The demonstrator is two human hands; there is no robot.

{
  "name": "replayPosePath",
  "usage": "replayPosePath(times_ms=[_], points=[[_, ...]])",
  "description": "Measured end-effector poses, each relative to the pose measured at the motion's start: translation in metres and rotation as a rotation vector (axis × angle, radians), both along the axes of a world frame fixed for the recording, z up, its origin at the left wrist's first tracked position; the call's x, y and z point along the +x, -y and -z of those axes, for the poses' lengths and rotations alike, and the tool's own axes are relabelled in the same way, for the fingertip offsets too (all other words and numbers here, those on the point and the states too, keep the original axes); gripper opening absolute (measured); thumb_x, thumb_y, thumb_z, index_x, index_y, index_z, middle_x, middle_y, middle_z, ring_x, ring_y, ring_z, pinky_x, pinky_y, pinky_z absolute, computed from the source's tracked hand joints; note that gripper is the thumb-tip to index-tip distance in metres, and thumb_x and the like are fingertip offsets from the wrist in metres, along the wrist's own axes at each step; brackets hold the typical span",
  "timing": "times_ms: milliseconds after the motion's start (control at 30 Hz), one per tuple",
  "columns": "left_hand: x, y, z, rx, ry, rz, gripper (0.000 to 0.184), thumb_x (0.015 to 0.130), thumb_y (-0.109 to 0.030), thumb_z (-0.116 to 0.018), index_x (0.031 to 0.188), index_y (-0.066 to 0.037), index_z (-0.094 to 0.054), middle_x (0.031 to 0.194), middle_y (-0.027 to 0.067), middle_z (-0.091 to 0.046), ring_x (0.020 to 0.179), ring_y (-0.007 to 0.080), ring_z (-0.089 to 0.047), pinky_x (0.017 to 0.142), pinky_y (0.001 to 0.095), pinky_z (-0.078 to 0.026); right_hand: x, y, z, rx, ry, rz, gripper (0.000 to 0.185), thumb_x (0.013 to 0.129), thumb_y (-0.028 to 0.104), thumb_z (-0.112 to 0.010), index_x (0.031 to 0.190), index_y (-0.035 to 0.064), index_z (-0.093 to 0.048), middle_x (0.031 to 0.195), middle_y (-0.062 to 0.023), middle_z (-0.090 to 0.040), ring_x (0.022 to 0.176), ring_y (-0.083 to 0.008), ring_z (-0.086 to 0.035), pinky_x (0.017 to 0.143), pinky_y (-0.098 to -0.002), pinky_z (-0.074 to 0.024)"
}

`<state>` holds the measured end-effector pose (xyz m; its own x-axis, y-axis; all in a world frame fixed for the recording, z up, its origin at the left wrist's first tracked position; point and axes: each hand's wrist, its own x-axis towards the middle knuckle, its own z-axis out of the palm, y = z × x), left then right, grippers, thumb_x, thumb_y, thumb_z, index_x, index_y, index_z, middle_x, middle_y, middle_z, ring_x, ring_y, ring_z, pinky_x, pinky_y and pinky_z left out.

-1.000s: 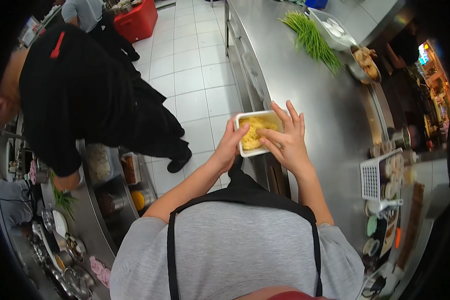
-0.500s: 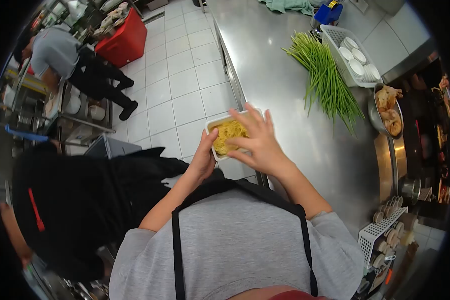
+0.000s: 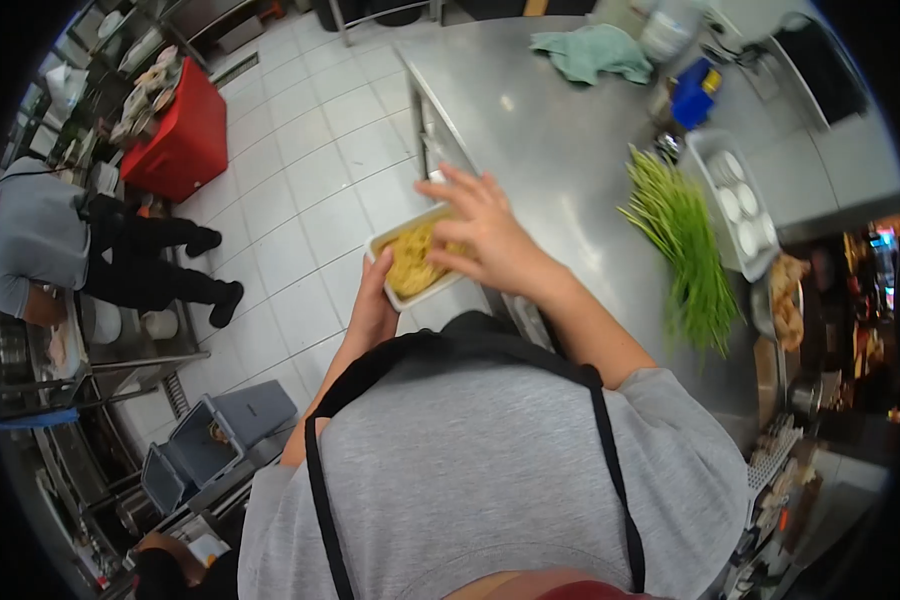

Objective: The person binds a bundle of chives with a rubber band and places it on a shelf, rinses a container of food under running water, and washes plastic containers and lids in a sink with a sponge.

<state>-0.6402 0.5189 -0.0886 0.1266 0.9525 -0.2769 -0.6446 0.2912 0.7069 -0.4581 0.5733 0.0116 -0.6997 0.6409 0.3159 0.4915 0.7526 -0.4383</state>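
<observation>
A white rectangular container (image 3: 436, 289) with a yellow, shredded-looking food (image 3: 407, 262) in it is tilted in front of my body. My left hand (image 3: 372, 300) grips its near left side, thumb over the rim. Over the container's right part is my right hand (image 3: 480, 230), some fingers raised and spread, with thumb and index finger low at the yellow food. Whether those two fingertips hold any of it is too blurred to tell.
The steel counter (image 3: 570, 180) on the right bears green stalks (image 3: 680, 250), a white basket (image 3: 705, 165) of white dishes, a bowl of meat (image 3: 787, 300) and a green cloth (image 3: 592, 52). Left are a person (image 3: 40, 230), a red box (image 3: 185, 130) and grey bins (image 3: 210, 440).
My view has turned and moved along the counter, so green stalks and basket appear lower. The near person in black has mostly left view at lower left. The container stays in my left hand.
</observation>
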Motion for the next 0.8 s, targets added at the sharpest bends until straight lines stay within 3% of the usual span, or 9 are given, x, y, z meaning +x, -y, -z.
replayPosePath(times_ms=[133,267,333,367,600,733,800], points=[[-0.045,-0.089,-0.017,0.025,-0.048,-0.079,0.045,0.092,-0.034,-0.043,0.126,-0.004,-0.038,0.123,0.0104,-0.049,0.113,0.0187,-0.048,0.096,0.0345,-0.038,-0.036,-0.096,0.004,0.022,-0.124,0.133,0.013,0.072,0.016,-0.069,0.08,0.0099,-0.06,0.13,-0.0091,-0.043,0.128,-0.0349,-0.027,0.102,-0.0465,-0.0236],[-0.089,-0.192,-0.03,0.074,-0.082,-0.092,0.05,0.087,-0.036,-0.052,0.124,-0.01,-0.032,0.122,0.0073,-0.043,0.117,0.0179,-0.04,0.097,0.0356,-0.036,-0.072,-0.195,0.004,-0.028,-0.157,0.082,0.017,0.072,0.02,-0.068,0.086,0.0128,-0.063,0.132,-0.0095,-0.042,0.129,-0.0344,-0.025,0.103,-0.0464,-0.0221],[-0.109,-0.246,-0.028,0.055,-0.086,-0.142,0.049,0.09,-0.036,-0.047,0.126,-0.005,-0.036,0.123,0.0104,-0.047,0.114,0.02,-0.047,0.096,0.0357,-0.038,-0.096,-0.247,0.006,0.009,-0.125,-0.045,0.016,0.075,0.029,-0.066,0.085,0.0169,-0.065,0.134,-0.0079,-0.039,0.131,-0.0353,-0.02,0.102,-0.0596,-0.0143],[-0.119,-0.271,-0.026,0.058,-0.076,-0.14,0.049,0.09,-0.036,-0.047,0.126,-0.006,-0.035,0.123,0.01,-0.046,0.114,0.0202,-0.046,0.096,0.0365,-0.038,-0.112,-0.272,0.008,0.006,-0.101,-0.084,0.021,0.073,0.036,-0.066,0.083,0.0172,-0.067,0.136,-0.0083,-0.036,0.132,-0.0347,-0.017,0.102,-0.0612,-0.0112],[-0.195,-0.431,-0.05,0.021,-0.12,-0.243,0.049,0.09,-0.036,-0.047,0.127,-0.008,-0.032,0.121,0.0098,-0.047,0.113,0.0205,-0.047,0.095,0.0371,-0.039,-0.216,-0.463,0.006,0.053,0.063,-0.227,0.023,0.072,0.039,-0.067,0.083,0.0184,-0.068,0.139,-0.006,-0.032,0.133,-0.0335,-0.015,0.103,-0.061,-0.0072],[-0.248,-0.515,-0.036,-0.083,0.015,-0.275,0.051,0.09,-0.042,-0.041,0.127,-0.007,-0.037,0.121,0.0104,-0.049,0.114,0.0213,-0.047,0.096,0.0374,-0.038,-0.253,-0.568,0.014,-0.03,0.04,-0.262,0.027,0.072,0.041,-0.066,0.077,0.0144,-0.067,0.137,-0.0069,-0.036,0.132,-0.0328,-0.017,0.102,-0.0608,-0.012],[-0.276,-0.56,-0.026,-0.066,-0.061,-0.271,0.053,0.09,-0.044,-0.039,0.127,-0.007,-0.039,0.123,0.01,-0.049,0.114,0.0212,-0.048,0.096,0.0378,-0.038,-0.282,-0.618,0.021,-0.019,-0.001,-0.255,0.025,0.074,0.038,-0.065,0.081,0.0139,-0.067,0.135,-0.0078,-0.038,0.132,-0.0327,-0.02,0.103,-0.0588,-0.0147]])
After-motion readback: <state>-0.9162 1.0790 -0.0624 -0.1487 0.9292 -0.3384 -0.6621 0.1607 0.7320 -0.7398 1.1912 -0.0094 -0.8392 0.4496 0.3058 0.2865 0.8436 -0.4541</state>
